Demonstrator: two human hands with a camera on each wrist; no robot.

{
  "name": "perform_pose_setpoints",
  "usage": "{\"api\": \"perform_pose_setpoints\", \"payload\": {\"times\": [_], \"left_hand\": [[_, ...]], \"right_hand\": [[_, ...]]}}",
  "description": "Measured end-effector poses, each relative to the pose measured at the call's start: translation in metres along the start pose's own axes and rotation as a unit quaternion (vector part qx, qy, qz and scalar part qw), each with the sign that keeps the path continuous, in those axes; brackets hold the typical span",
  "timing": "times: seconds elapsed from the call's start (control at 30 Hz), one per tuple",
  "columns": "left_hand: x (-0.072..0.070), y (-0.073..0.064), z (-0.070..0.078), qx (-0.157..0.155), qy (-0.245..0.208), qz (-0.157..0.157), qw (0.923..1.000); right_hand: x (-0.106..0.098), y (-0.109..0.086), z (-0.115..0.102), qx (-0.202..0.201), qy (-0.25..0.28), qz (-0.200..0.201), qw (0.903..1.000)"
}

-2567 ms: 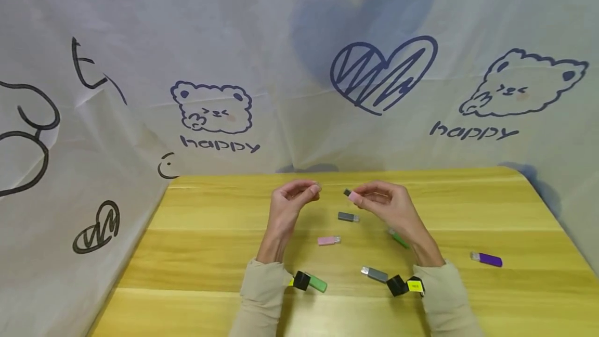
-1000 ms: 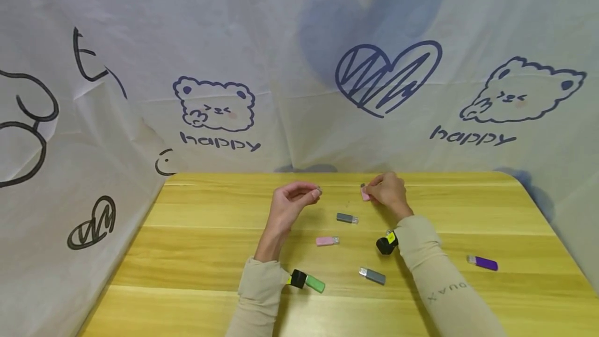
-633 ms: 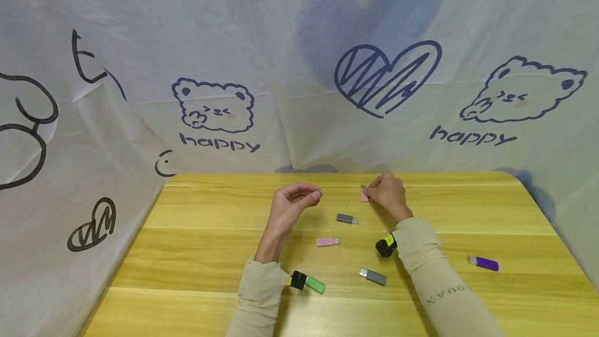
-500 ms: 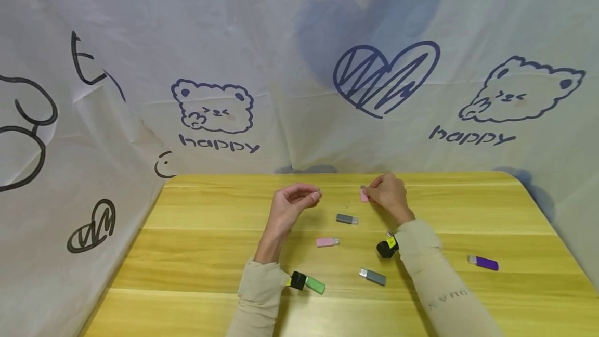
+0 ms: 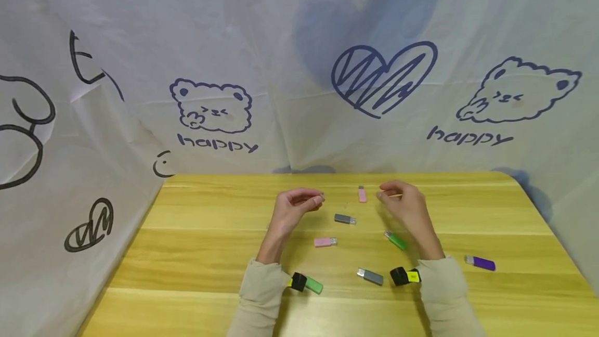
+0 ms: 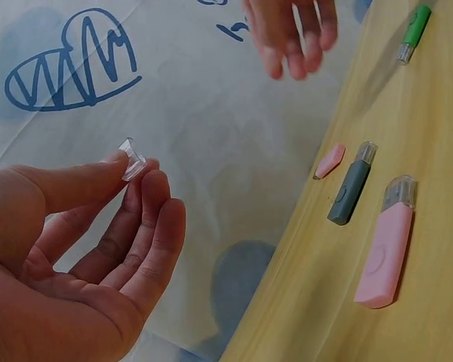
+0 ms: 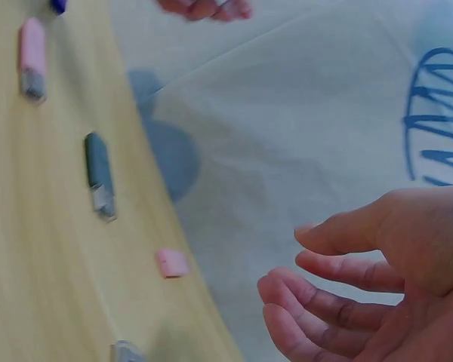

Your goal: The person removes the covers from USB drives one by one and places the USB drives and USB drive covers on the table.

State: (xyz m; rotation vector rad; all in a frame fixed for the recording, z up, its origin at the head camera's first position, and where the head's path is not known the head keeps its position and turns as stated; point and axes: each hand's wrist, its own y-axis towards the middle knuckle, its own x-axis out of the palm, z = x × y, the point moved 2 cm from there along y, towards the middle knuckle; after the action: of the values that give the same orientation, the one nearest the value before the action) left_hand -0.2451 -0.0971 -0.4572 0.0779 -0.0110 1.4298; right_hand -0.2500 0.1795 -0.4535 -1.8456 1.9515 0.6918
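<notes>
Sleeved forearms (image 5: 262, 287) stretched from near to far, side by side — the left hand (image 5: 291, 209) held a thumb-and-finger pinch; the right hand (image 5: 409, 207) curved loosely, its thumb just apart from its fingers.

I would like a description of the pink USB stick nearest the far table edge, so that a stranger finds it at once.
Find the large scribbled heart on the back cloth and look straight down to the table. The pink USB stick lies near the far edge. The other pink stick wears a clear cap; this one does not.
</notes>
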Motion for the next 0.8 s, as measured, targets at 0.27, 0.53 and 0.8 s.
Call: {"api": "perform_pose_setpoints", "payload": {"times": [0.27,0.53,0.8], "left_hand": [[0.004,0.001,-0.003,-0.006,0.021,-0.01,0.9997],[0.011,0.004,-0.01,0.001,0.098,-0.023,0.9949],[0.026,0.032,-0.005,0.006,0.194,-0.067,0.9787]], "right_hand": [[-0.018,-0.014,-0.007,0.012,0.042,-0.008,0.999],[-0.022,-0.019,0.005,0.024,0.086,-0.042,0.9951],[-0.024,-0.02,0.019,0.029,0.089,-0.061,0.9938]]}}
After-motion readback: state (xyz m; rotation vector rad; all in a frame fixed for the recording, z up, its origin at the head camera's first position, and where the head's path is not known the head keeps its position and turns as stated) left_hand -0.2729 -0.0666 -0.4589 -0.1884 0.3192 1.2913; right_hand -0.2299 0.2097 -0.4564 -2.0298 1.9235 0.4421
